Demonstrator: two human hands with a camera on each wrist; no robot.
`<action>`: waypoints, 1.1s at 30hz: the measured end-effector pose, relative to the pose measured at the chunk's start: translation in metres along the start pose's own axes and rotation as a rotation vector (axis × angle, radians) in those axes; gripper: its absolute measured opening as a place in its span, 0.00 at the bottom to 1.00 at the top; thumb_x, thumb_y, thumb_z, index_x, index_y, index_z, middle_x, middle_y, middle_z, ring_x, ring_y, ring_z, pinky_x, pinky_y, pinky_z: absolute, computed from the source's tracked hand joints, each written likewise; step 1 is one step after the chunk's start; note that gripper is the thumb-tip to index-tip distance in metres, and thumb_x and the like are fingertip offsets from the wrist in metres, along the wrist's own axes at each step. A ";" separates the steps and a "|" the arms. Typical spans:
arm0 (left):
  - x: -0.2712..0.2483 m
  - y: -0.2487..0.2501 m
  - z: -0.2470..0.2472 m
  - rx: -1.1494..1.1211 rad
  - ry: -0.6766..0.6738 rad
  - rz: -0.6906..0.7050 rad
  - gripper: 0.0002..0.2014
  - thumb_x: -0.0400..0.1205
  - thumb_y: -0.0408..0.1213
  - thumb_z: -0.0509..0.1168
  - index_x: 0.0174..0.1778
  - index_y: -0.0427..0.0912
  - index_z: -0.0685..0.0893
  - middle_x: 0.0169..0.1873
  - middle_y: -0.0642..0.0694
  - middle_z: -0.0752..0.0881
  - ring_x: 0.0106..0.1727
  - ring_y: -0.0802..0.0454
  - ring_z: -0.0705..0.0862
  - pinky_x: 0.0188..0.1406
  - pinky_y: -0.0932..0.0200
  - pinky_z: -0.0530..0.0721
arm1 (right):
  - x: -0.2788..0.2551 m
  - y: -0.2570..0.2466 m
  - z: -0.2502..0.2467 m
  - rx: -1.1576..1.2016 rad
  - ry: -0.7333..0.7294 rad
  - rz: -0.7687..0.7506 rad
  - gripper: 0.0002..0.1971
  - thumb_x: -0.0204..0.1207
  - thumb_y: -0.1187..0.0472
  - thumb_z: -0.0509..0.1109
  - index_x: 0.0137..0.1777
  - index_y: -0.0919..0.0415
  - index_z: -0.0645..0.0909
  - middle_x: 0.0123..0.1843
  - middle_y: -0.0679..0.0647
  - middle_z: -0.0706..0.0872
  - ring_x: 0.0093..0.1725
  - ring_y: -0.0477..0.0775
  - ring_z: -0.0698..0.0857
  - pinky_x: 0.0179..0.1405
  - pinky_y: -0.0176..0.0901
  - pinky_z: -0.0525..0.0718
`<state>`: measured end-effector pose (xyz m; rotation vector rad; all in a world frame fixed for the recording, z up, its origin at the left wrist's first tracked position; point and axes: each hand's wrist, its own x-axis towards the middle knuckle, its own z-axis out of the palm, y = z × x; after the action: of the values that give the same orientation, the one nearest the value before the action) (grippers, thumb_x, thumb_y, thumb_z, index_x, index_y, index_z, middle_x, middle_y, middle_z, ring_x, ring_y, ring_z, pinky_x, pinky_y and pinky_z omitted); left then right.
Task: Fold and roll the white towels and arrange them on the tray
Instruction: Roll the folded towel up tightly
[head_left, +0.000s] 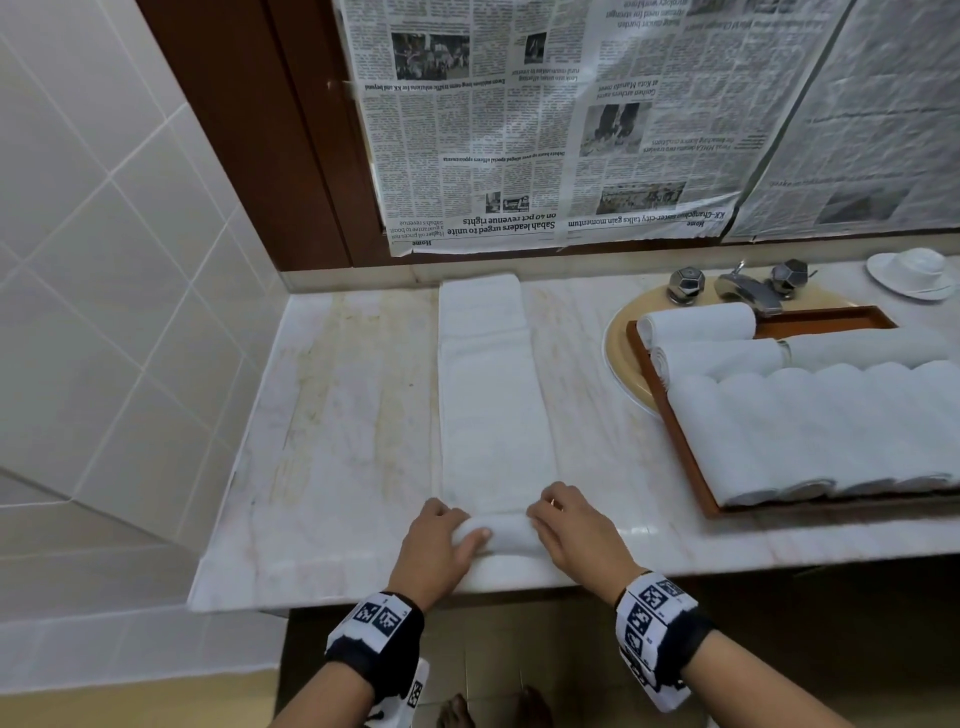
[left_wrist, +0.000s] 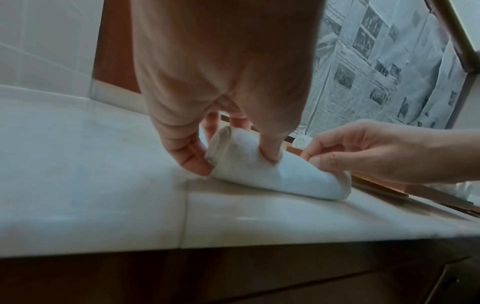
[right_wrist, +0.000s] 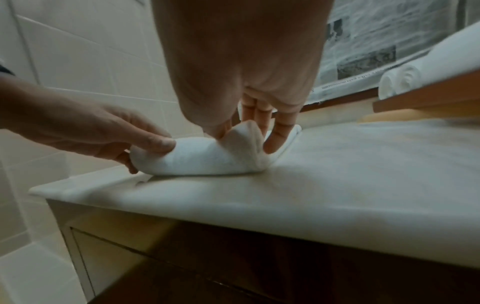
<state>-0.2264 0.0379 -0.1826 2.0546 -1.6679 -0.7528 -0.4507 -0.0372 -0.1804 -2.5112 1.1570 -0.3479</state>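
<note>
A long folded white towel (head_left: 491, 395) lies as a strip on the marble counter (head_left: 337, 415), running from the back wall toward me. Its near end is wound into a small roll (head_left: 506, 532) (left_wrist: 285, 179) (right_wrist: 202, 160) near the front edge. My left hand (head_left: 452, 527) (left_wrist: 233, 152) grips the roll's left end, thumb on top. At the roll's other end my right hand (head_left: 550, 512) (right_wrist: 246, 137) pinches it. To the right, a brown wooden tray (head_left: 675, 431) holds several rolled white towels (head_left: 810, 431).
The tray sits over a beige sink basin (head_left: 618, 338) with a chrome faucet (head_left: 743, 291) behind it. A white cup and saucer (head_left: 914, 273) stand at the back right. Newspaper (head_left: 519, 130) covers the wall behind. A tiled wall (head_left: 104, 260) bounds the counter's left side.
</note>
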 end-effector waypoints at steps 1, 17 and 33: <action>0.000 0.000 0.001 -0.011 0.020 -0.012 0.27 0.77 0.66 0.60 0.54 0.47 0.89 0.50 0.48 0.78 0.51 0.50 0.81 0.52 0.59 0.76 | -0.001 -0.003 -0.001 -0.056 0.009 -0.022 0.15 0.82 0.51 0.59 0.54 0.57 0.85 0.54 0.52 0.80 0.48 0.54 0.83 0.34 0.43 0.83; -0.004 0.008 0.012 0.315 0.130 0.259 0.20 0.76 0.63 0.60 0.60 0.61 0.81 0.58 0.59 0.81 0.59 0.52 0.79 0.51 0.49 0.78 | 0.020 0.002 -0.021 0.251 -0.276 0.175 0.19 0.84 0.50 0.65 0.71 0.54 0.78 0.65 0.54 0.82 0.64 0.55 0.79 0.65 0.42 0.73; 0.024 0.017 -0.010 0.161 -0.067 0.073 0.22 0.79 0.64 0.57 0.63 0.60 0.83 0.60 0.61 0.85 0.63 0.55 0.79 0.61 0.49 0.76 | 0.026 -0.002 -0.015 0.023 -0.266 0.054 0.17 0.87 0.52 0.61 0.68 0.60 0.79 0.64 0.56 0.78 0.64 0.57 0.76 0.63 0.46 0.75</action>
<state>-0.2295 0.0107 -0.1688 2.0821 -1.8853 -0.6903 -0.4379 -0.0587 -0.1640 -2.4110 1.1043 -0.0116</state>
